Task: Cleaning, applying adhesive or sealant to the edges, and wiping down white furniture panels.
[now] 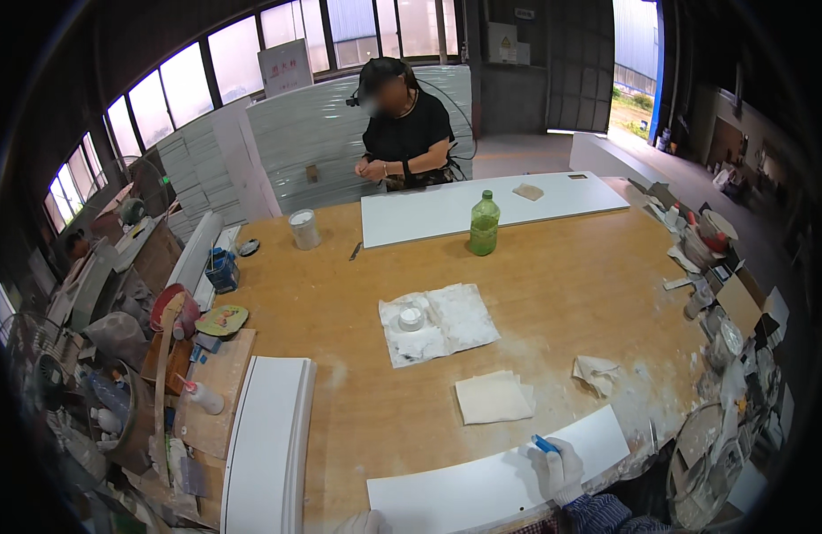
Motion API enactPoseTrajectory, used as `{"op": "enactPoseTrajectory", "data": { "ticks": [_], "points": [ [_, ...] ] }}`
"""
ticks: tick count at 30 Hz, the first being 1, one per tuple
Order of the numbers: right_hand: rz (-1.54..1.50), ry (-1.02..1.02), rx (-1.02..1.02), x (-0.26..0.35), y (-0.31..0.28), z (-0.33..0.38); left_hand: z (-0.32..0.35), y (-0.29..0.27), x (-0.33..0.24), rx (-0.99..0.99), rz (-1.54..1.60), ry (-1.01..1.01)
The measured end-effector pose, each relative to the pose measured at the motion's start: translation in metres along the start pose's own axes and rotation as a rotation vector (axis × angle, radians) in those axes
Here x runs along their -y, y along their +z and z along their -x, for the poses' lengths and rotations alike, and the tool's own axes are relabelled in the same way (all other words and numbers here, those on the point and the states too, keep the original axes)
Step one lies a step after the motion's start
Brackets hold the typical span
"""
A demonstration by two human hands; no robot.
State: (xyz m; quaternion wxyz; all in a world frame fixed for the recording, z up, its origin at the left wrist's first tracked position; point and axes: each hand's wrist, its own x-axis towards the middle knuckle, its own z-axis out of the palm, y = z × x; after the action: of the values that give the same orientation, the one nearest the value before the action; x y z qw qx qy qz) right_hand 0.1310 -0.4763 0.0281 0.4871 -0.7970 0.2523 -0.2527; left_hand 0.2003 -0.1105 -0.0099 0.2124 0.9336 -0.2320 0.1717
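Observation:
A white panel (pixel 482 481) lies along the near edge of the wooden table. Over its right part my right hand (pixel 562 472), in a white glove, is closed around a short blue tool (pixel 544 443); its exact kind cannot be made out. My left hand (pixel 364 523), also gloved in white, shows only in part at the lower edge, by the panel's left end; its fingers are mostly hidden. Just beyond the panel sit a folded cream cloth (pixel 494 398) and a crumpled cloth (pixel 596 376). Farther off, a small round tub (pixel 412 318) stands on a stained white sheet (pixel 464 322).
A second white panel (pixel 267 445) lies at the left, a long one (pixel 411 220) at the far side. A green bottle (pixel 485 224) and a white can (pixel 304 230) stand upright. Clutter lines both sides. Across the table, a person (pixel 406 133) stands with hands together.

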Motion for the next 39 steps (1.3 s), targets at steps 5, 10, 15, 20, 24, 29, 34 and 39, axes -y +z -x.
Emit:
{"op": "enactPoseTrajectory", "data": {
  "ticks": [5, 10, 15, 20, 24, 29, 34, 39],
  "points": [
    [-0.094, 0.046, -0.040, -0.011, 0.001, 0.004, -0.005, 0.007, 0.000, -0.092, 0.031, 0.043],
    [-0.059, 0.018, 0.012, 0.004, 0.000, 0.000, -0.004, 0.008, 0.006, -0.069, 0.075, 0.037],
    [0.001, 0.115, 0.109, 0.003, -0.004, -0.007, -0.009, 0.005, 0.006, -0.029, 0.099, 0.112],
    [-0.022, 0.227, 0.126, 0.004, -0.012, -0.010, -0.006, 0.018, 0.012, -0.100, 0.071, 0.113],
    [0.022, 0.230, 0.140, -0.002, -0.009, -0.007, -0.009, 0.018, 0.019, -0.060, 0.082, 0.155],
    [0.001, 0.236, 0.179, 0.004, -0.013, -0.004, -0.007, 0.026, 0.023, -0.021, 0.090, 0.171],
    [0.047, 0.131, 0.129, -0.015, -0.006, -0.005, -0.013, 0.035, 0.026, -0.009, 0.088, 0.164],
    [-0.033, 0.124, 0.145, 0.003, -0.018, -0.004, -0.010, 0.039, 0.030, -0.005, 0.075, 0.116]
  ]
}}
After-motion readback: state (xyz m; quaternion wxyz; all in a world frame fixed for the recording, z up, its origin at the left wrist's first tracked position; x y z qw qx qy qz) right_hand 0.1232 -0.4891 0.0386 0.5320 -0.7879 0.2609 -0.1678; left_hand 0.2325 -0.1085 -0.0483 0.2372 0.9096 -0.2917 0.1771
